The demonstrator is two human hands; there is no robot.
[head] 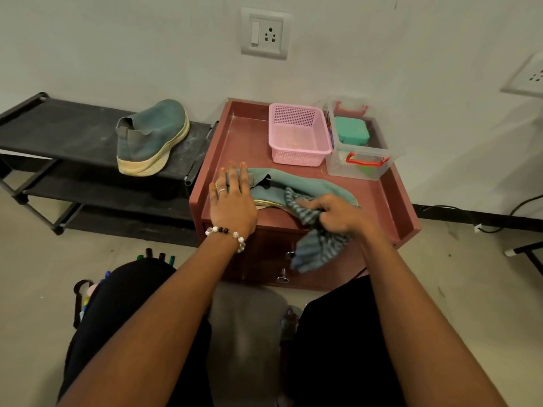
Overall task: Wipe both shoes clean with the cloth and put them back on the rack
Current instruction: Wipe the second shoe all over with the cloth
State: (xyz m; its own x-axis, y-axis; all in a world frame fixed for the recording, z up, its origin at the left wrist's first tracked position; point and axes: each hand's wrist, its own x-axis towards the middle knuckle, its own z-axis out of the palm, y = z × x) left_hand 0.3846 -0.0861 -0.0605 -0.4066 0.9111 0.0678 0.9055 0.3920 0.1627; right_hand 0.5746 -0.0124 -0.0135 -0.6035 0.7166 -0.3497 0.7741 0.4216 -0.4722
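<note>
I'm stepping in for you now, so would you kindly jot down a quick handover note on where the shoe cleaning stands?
Left hand: flat, fingers straight, pressing on the heel end of the shoe on the cabinet.
Right hand: grips the striped cloth against that shoe's toe end.
Other shoe: on the rack, top shelf.
Done: cannot tell whether either shoe is clean.
Left: finish wiping, return the cabinet shoe to the rack.

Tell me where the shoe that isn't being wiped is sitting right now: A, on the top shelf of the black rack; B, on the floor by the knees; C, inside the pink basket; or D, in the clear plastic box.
A: the second shoe stands on the top shelf of the black rack, while the right hand holds the cloth.
</note>
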